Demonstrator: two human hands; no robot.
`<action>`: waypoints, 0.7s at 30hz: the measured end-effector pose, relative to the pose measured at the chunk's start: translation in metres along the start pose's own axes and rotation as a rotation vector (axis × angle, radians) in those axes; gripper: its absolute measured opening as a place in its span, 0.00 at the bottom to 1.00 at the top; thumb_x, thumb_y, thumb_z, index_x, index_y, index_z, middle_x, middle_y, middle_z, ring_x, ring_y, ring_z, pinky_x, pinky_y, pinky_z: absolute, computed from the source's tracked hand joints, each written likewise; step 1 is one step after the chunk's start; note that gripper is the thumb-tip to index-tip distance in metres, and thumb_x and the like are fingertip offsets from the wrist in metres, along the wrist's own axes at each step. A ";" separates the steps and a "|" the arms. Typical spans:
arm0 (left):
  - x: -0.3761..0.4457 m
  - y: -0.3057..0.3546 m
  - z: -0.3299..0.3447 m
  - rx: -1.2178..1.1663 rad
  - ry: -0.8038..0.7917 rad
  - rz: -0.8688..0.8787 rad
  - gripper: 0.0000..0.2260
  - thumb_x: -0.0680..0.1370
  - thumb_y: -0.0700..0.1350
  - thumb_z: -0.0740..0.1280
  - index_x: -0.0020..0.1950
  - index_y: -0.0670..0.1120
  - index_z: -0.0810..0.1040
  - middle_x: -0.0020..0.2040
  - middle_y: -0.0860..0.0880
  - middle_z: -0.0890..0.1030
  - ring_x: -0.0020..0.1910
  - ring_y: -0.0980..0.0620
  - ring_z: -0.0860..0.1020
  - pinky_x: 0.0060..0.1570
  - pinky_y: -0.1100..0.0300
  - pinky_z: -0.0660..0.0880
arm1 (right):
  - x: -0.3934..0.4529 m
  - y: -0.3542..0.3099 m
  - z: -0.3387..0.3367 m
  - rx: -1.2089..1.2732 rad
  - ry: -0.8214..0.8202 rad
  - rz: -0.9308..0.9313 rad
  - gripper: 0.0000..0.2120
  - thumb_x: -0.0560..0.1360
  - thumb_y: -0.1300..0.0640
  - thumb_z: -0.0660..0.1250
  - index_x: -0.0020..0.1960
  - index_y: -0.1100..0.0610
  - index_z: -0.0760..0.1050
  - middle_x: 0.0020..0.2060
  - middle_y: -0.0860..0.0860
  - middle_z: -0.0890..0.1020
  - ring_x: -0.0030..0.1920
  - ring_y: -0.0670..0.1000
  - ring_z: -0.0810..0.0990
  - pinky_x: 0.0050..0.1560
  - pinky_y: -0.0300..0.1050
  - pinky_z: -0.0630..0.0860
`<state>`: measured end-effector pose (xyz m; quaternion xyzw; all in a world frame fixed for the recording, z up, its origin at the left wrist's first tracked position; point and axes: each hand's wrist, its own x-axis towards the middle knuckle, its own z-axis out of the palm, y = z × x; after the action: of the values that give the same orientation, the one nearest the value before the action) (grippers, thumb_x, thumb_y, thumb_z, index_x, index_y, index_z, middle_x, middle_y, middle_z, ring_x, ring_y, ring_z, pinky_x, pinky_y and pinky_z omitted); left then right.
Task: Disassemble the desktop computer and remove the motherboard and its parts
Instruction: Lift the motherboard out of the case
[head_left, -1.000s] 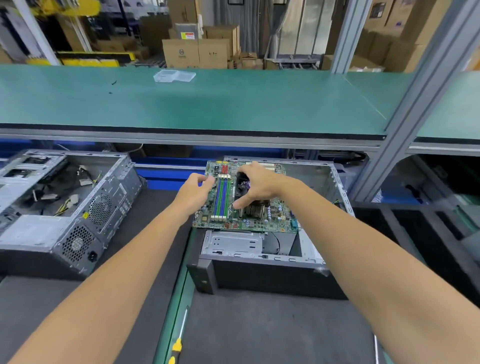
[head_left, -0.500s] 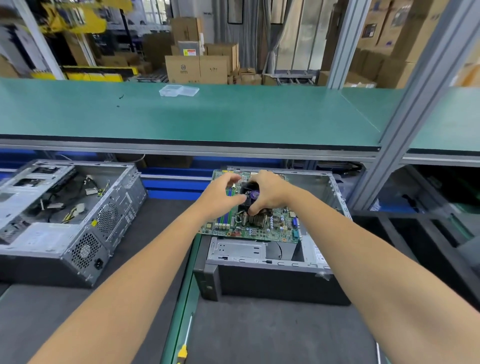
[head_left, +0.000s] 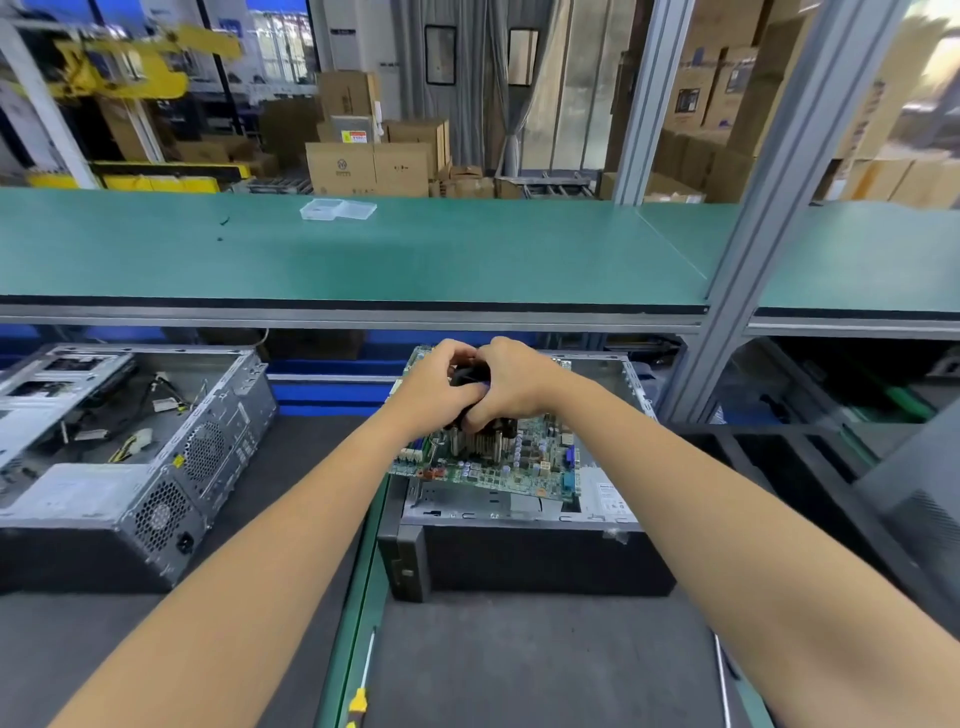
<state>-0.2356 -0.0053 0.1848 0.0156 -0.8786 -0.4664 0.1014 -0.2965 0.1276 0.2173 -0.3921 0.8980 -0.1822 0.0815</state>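
Observation:
A green motherboard (head_left: 524, 460) rests tilted across the top of an open black desktop case (head_left: 530, 558) in the middle of the bench. A black CPU fan on a finned metal heatsink (head_left: 480, 441) stands on the board. My left hand (head_left: 434, 384) and my right hand (head_left: 511, 382) are both clamped around the fan from either side, fingers curled over its top. The hands hide most of the fan and the board's far half.
A second opened grey case (head_left: 130, 441) with loose cables lies at the left. A yellow-handled screwdriver (head_left: 361, 686) lies on the green rail at the front. A green shelf (head_left: 363, 254) overhangs the far side, carried by a metal post (head_left: 737, 291) at the right.
My left hand has moved right from the memory slots onto the fan, joining my right hand there. The camera has tilted up slightly.

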 end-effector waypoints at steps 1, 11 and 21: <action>-0.004 0.003 -0.001 0.000 -0.002 0.001 0.18 0.75 0.43 0.71 0.62 0.47 0.71 0.53 0.56 0.76 0.52 0.57 0.76 0.52 0.65 0.71 | -0.004 -0.004 0.000 -0.006 0.000 0.012 0.20 0.57 0.50 0.78 0.43 0.59 0.77 0.32 0.52 0.79 0.32 0.52 0.77 0.31 0.48 0.74; -0.057 0.030 -0.007 0.009 -0.106 -0.006 0.16 0.75 0.41 0.70 0.62 0.46 0.73 0.55 0.49 0.79 0.53 0.51 0.77 0.49 0.61 0.73 | -0.062 -0.048 0.011 -0.008 0.033 0.161 0.18 0.56 0.43 0.78 0.36 0.50 0.75 0.32 0.47 0.79 0.32 0.49 0.78 0.27 0.40 0.68; -0.104 0.053 -0.009 0.323 -0.369 -0.023 0.22 0.70 0.37 0.73 0.61 0.46 0.70 0.52 0.47 0.78 0.47 0.50 0.76 0.45 0.57 0.73 | -0.124 -0.085 0.044 -0.099 0.148 0.293 0.25 0.56 0.35 0.75 0.35 0.53 0.71 0.39 0.50 0.75 0.32 0.48 0.74 0.32 0.43 0.71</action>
<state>-0.1283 0.0299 0.2159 -0.0439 -0.9452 -0.3159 -0.0701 -0.1424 0.1542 0.2108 -0.2461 0.9569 -0.1524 0.0214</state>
